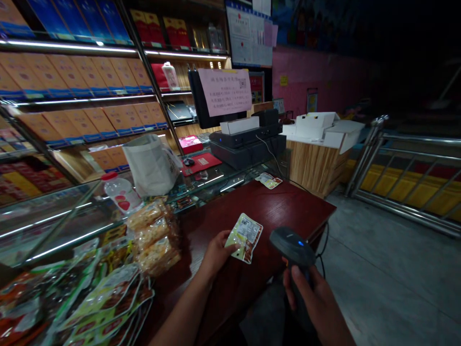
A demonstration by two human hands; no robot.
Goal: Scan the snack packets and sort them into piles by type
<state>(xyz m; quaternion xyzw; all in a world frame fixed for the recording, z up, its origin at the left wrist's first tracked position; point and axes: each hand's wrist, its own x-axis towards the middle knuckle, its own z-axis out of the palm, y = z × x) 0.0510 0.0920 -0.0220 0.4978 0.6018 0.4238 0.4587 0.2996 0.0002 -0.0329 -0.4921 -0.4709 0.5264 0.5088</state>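
Between the thumb and fingers of my left hand (216,252) is a small snack packet (246,236), pale green and white, its printed side with a code facing up. It is held over the dark red tabletop (201,226). My right hand (309,293) is wrapped round the handle of a dark barcode scanner (293,246), which shows a blue light on top. The scanner's head is just right of the packet, apart from it. A second snack packet (269,180) lies at the far end of the table.
At left are wrapped pastries (154,235) and many snack bags (104,307). Behind them stand a drink bottle (121,193) and a white bag (151,163) on a glass counter. A monitor (201,98) and cash register (248,144) sit beyond. A metal railing (414,182) is at right.
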